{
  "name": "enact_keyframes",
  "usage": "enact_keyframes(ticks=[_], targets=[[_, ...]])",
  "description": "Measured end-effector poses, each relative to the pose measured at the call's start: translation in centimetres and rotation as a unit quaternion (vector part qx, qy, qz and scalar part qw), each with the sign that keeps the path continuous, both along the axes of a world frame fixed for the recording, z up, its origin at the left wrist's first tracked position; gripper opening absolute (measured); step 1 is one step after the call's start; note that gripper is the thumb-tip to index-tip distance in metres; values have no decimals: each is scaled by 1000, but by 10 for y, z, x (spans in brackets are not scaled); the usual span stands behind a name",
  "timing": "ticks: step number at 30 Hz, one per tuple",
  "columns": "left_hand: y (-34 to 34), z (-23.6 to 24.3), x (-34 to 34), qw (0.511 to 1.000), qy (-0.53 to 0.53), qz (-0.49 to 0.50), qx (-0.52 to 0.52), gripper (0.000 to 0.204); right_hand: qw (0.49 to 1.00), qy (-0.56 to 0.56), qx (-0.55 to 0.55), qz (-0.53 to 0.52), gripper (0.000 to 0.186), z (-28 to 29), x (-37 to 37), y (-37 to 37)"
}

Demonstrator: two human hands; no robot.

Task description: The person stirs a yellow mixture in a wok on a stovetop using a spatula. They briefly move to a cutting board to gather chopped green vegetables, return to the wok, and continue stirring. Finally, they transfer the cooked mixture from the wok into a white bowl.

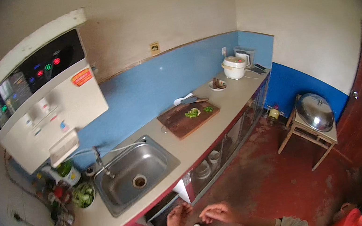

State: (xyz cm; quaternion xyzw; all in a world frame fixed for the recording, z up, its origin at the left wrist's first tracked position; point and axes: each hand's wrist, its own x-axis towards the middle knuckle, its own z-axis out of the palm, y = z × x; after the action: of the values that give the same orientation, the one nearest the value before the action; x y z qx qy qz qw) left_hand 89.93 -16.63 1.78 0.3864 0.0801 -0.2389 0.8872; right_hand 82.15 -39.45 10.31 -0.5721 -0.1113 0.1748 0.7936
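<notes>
My left hand (178,218) and my right hand (216,212) hover in front of my body, below the counter's front edge. Between them is a small gap. Their fingers are loosely bent and somewhat apart, and neither hand visibly holds anything. The nearest fixture is a steel sink (123,198) with a faucet (104,165), set into the counter. Farther right, a brown cutting board (180,125) carries chopped green vegetable pieces (193,112). A cleaver (190,100) and a white spoon (182,98) lie at its back edge.
A bowl of cut greens (83,195) stands left of the sink, beside bottles. A water dispenser (79,96) hangs above. Along the counter (165,196) are a bowl with brown food (217,84) and a white rice cooker (234,67). A stool (305,133) bears a domed metal lid (316,113).
</notes>
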Motion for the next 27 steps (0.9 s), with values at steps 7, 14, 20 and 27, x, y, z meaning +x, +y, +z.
enact_keyframes(ticks=[7,14,20,27], targets=[[-128,-20,160,964,155,-193,-98,27,905,4,-302,-300,23,-60,178,-143],[-203,-56,238,972,128,-191,-49,27,740,-220,-494,-399,26,-143,374,-262],[-259,-68,285,968,241,-47,-58,31,654,-244,-588,-409,73,-173,562,-348],[-326,-38,333,967,251,34,-37,34,622,-219,-664,-353,82,-160,661,-363]])
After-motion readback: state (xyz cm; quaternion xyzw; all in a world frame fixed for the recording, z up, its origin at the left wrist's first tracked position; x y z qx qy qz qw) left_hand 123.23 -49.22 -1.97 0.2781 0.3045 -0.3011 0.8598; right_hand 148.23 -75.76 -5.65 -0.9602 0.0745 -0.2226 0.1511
